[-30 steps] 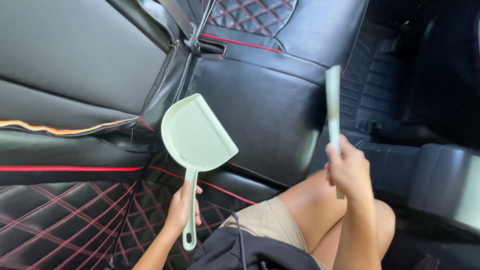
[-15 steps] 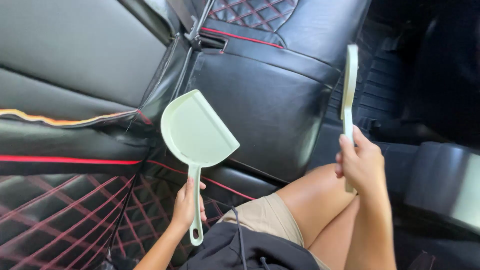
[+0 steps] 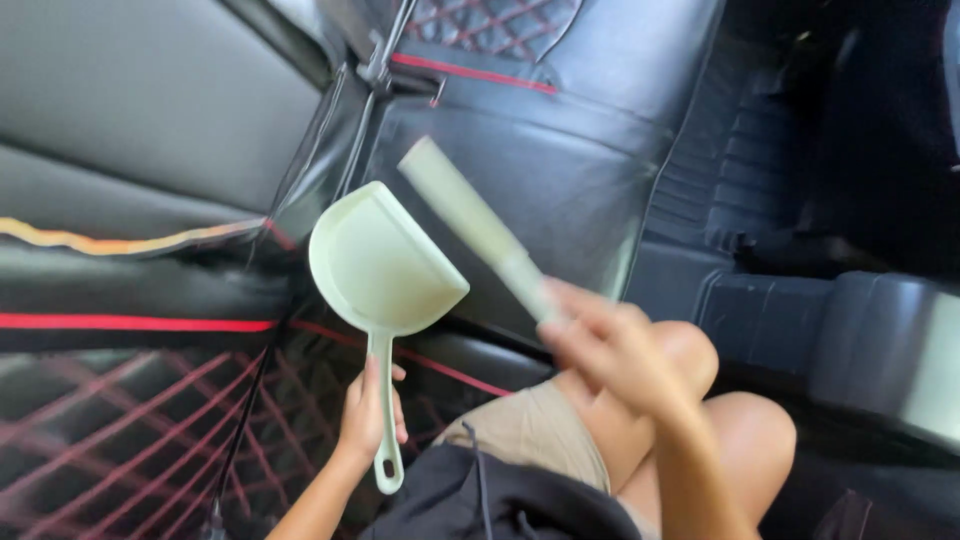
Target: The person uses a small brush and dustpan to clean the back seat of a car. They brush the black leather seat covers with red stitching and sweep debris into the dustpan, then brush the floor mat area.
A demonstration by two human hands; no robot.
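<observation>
Left hand [image 3: 367, 412] grips smooth pale-green plastic dustpan [image 3: 383, 262]; right hand [image 3: 610, 345] blurred brush [image 3: 475, 223].

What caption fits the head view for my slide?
Left hand holds a pale green dustpan; right hand swings a matching brush toward it.

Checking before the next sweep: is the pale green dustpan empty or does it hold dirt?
Empty, as far as shows: the dustpan, held by its handle in the left hand, has a plain, clean inner face.

No packages, labels (or screens).
</observation>
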